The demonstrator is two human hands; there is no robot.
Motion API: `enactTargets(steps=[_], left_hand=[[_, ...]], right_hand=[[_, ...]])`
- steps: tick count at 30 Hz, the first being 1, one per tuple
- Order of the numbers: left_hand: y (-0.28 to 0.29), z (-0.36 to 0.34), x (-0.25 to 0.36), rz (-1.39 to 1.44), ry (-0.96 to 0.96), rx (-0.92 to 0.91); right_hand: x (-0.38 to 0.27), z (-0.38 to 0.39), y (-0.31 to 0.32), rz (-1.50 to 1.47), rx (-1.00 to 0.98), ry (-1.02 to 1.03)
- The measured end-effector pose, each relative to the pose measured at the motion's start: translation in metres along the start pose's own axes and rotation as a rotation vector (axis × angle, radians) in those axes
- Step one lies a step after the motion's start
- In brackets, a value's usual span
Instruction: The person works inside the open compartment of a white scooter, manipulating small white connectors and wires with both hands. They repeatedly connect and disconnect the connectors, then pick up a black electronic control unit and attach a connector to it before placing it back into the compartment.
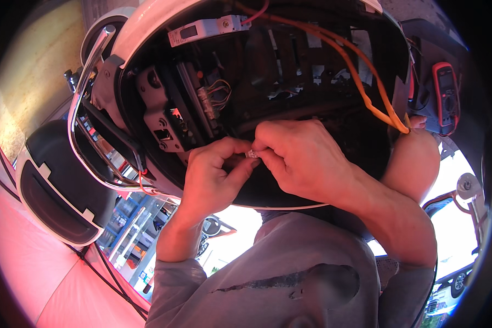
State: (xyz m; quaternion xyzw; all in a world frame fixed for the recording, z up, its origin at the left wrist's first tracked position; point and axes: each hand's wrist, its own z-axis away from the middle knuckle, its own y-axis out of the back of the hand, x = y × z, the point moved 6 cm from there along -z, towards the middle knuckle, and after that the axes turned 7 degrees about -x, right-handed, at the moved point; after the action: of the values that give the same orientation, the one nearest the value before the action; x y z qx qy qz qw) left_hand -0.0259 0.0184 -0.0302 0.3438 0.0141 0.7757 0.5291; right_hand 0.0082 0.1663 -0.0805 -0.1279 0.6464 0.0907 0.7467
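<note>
My left hand (216,172) and my right hand (303,156) meet over the near rim of an open scooter body (246,206). A small white plastic connector (252,154) sits pinched between the fingertips of both hands. Its far end and any wires on it are mostly hidden by my fingers. Left of it, inside the dark compartment, a metal bracket (161,120) stands next to a row of pale connectors (208,104) with thin wires.
Yellow-orange cables (361,76) loop down the compartment's right side. A white circuit breaker (208,30) lies at the far edge. To the right rests a red-cased multimeter (446,95); a bent bare limb (415,164) is below it. A chrome rail (74,120) and a black seat (60,191) are left.
</note>
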Motion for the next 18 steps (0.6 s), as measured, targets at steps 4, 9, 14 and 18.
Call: enactTargets(steps=[4, 9, 14, 18], left_hand=[[-0.001, -0.002, 0.0, -0.001, -0.027, 0.003], [0.0, 0.001, -0.008, 0.062, -0.05, 0.054], [-0.001, 0.0, -0.009, 0.066, -0.007, 0.032], [-0.002, 0.0, -0.008, 0.078, -0.006, 0.047]], right_hand=[[0.005, -0.001, 0.0, -0.03, -0.029, -0.069], [0.002, -0.003, -0.001, -0.054, -0.08, -0.089], [-0.001, -0.001, -0.003, 0.044, -0.098, -0.029], [-0.002, -0.002, 0.0, 0.029, -0.126, -0.113]])
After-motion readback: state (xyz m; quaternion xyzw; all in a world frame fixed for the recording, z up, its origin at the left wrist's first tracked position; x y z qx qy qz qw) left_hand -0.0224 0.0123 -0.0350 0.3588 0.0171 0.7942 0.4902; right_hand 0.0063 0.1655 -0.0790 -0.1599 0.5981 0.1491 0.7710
